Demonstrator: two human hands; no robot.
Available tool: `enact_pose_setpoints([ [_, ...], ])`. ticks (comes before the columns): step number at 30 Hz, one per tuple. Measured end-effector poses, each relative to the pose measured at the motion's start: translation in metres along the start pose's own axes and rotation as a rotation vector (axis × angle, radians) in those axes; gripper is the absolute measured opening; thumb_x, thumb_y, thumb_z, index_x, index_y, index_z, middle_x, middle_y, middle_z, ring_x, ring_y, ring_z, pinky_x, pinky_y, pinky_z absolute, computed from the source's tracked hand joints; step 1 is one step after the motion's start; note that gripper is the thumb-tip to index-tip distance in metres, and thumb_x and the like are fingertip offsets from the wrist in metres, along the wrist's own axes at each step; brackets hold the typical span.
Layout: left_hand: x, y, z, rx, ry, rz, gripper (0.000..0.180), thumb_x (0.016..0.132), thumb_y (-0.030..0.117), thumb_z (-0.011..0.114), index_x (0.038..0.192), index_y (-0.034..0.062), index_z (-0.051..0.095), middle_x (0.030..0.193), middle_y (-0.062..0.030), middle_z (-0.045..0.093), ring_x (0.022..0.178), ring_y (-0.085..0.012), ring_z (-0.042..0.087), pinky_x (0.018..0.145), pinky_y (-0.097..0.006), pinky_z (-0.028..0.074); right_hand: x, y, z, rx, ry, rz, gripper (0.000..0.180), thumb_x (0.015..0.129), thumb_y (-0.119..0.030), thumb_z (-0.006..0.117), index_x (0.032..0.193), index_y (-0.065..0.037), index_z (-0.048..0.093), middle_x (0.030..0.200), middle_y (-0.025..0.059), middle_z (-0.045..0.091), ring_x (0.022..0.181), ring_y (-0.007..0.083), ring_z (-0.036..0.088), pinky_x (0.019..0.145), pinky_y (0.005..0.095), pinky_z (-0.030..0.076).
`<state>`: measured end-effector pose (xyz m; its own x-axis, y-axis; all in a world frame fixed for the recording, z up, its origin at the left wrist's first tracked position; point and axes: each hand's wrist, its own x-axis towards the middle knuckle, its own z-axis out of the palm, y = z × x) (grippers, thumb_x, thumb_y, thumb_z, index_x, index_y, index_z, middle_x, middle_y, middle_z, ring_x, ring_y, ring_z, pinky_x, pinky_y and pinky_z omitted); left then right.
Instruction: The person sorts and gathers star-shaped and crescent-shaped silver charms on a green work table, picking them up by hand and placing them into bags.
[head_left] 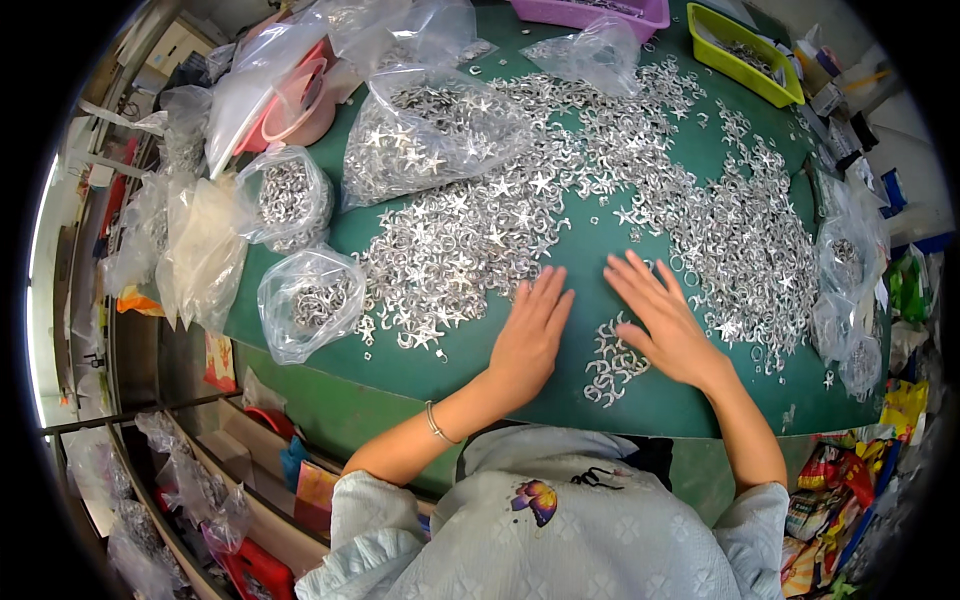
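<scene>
My left hand (531,328) lies flat with its fingers stretched out, at the right edge of a heap of small silvery star-shaped pieces (440,255). Spread over the green tabletop (590,235) is my right hand (664,322), its fingers apart and its fingertips beside a second heap of silvery curved and ring-like pieces (745,240). A small group of crescent-shaped pieces (608,370) sits under and next to my right thumb. Neither hand grips anything that I can see; what lies under the palms is hidden.
A large clear bag of pieces (430,135) rests on the far-left heap. Two smaller open bags (312,305) stand at the table's left edge. Pink basins (300,108), a purple tray (640,22) and a yellow-green tray (745,62) line the far side. More clear bags (848,300) lie right.
</scene>
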<state>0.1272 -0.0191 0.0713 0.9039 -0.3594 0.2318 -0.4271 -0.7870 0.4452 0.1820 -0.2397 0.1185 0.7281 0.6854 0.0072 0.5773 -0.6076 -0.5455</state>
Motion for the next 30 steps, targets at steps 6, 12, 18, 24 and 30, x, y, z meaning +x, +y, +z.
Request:
enact_pose_setpoints([
  [6, -0.003, 0.002, 0.002, -0.096, -0.014, 0.014, 0.06, 0.074, -0.013, 0.048, 0.133, -0.0059, 0.043, 0.146, -0.022, 0.036, 0.138, -0.037, 0.031, 0.114, -0.049, 0.026, -0.022, 0.0, 0.011, 0.012, -0.21, 0.003, 0.057, 0.091, -0.026, 0.059, 0.139, -0.002, 0.042, 0.15, 0.013, 0.035, 0.142, 0.0288, 0.026, 0.117, 0.0491, 0.015],
  [12, 0.009, 0.007, 0.011, -0.072, -0.122, 0.111, 0.061, 0.073, -0.01, 0.051, 0.133, -0.0094, 0.04, 0.144, -0.0249, 0.035, 0.138, -0.0386, 0.031, 0.115, -0.048, 0.025, -0.009, 0.03, 0.016, -0.213, 0.155, 0.178, 0.056, 0.089, -0.023, 0.062, 0.137, 0.0, 0.045, 0.147, 0.0137, 0.04, 0.14, 0.0302, 0.031, 0.116, 0.0512, 0.016],
  [18, 0.002, 0.005, 0.009, -0.121, -0.127, 0.074, 0.064, 0.072, -0.011, 0.05, 0.135, -0.0082, 0.039, 0.144, -0.0241, 0.036, 0.138, -0.0372, 0.032, 0.115, -0.048, 0.025, -0.031, -0.002, 0.02, -0.044, -0.091, -0.03, 0.05, 0.09, -0.022, 0.061, 0.133, -0.001, 0.05, 0.143, 0.0112, 0.045, 0.139, 0.0275, 0.033, 0.115, 0.0571, 0.014],
  [24, 0.019, 0.019, 0.025, -0.245, -0.142, 0.175, 0.065, 0.071, -0.011, 0.05, 0.136, -0.008, 0.039, 0.145, -0.0235, 0.036, 0.138, -0.0377, 0.032, 0.114, -0.048, 0.026, -0.039, 0.023, 0.008, -0.192, 0.029, 0.092, 0.05, 0.089, -0.025, 0.061, 0.133, -0.002, 0.051, 0.146, 0.0104, 0.041, 0.141, 0.0283, 0.029, 0.114, 0.059, 0.013],
  [30, 0.007, 0.032, 0.022, -0.408, -0.231, 0.24, 0.063, 0.068, -0.016, 0.051, 0.13, -0.0029, 0.048, 0.144, -0.0199, 0.039, 0.135, -0.0363, 0.037, 0.111, -0.046, 0.033, -0.051, 0.042, 0.006, -0.472, 0.248, 0.228, 0.05, 0.086, -0.024, 0.065, 0.128, 0.0, 0.053, 0.142, 0.0106, 0.045, 0.139, 0.0309, 0.031, 0.111, 0.0605, 0.018],
])
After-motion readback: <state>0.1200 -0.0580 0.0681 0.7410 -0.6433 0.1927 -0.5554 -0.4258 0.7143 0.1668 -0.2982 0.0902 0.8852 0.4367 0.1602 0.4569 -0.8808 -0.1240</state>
